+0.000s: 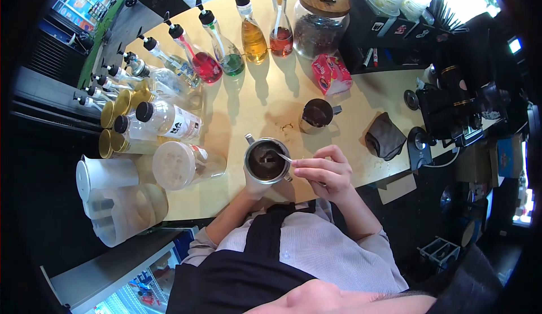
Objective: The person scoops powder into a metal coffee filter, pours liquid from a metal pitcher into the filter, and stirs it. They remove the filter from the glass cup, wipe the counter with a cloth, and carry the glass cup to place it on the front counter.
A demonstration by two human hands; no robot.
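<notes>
Near the front edge of the table, a round metal pitcher (247, 160) holds dark brown liquid. My left hand (256, 186) is wrapped round its near left side, mostly hidden below the rim. Between the fingertips of my right hand (327, 173) is the thin handle of a metal spoon (284, 157), whose lower end dips into the liquid. A second metal pitcher (317, 114), dark inside, stands just beyond, to the right. Brown drips mark the wood between the two.
Pump bottles (231, 60) of coloured syrup curve along the back, beside a lidded glass jar (320, 29). A pink packet (331, 75) and a dark cloth (385, 136) lie to the right, near a coffee machine (451, 99). Tubs (174, 165) and bottles crowd the left.
</notes>
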